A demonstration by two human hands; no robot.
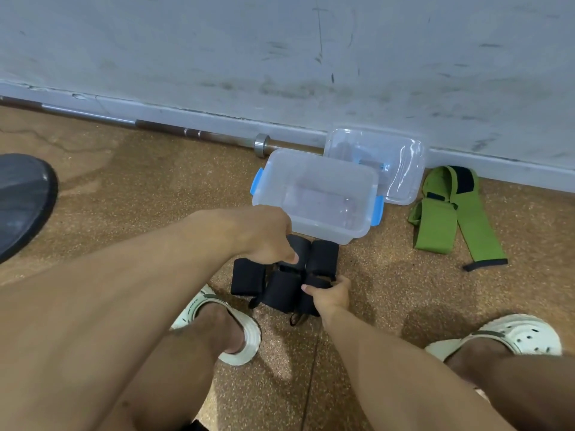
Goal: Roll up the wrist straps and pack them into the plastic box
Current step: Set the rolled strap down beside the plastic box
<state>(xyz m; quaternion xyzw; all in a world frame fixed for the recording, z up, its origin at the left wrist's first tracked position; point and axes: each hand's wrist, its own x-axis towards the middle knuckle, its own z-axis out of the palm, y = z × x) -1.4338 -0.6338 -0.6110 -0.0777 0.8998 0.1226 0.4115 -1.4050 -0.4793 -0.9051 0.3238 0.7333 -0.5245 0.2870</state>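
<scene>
While the black wrist straps [281,279] lie rolled in a cluster on the floor [140,188], just near of the open plastic box [314,194], one roll is gripped by the right hand [331,295], its fingers curled. Another roll is touched by the left hand [264,234]; its fingers are hidden. Unrolled, green straps [448,213] lie to the right, their long axis running near to far.

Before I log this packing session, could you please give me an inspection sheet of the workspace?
Surface: speckled brown floor, darker patches.
Job's things: black wrist straps heaped before the open plastic box; box looks empty; lid behind it; green straps unrolled on the right.
Clutter: barbell along the wall; dark plate at left.
Grippers: left hand on the black pile; right hand grips a black strap.
Cables: nothing seen.
Surroundings: scuffed grey wall; person's sandals.
</scene>
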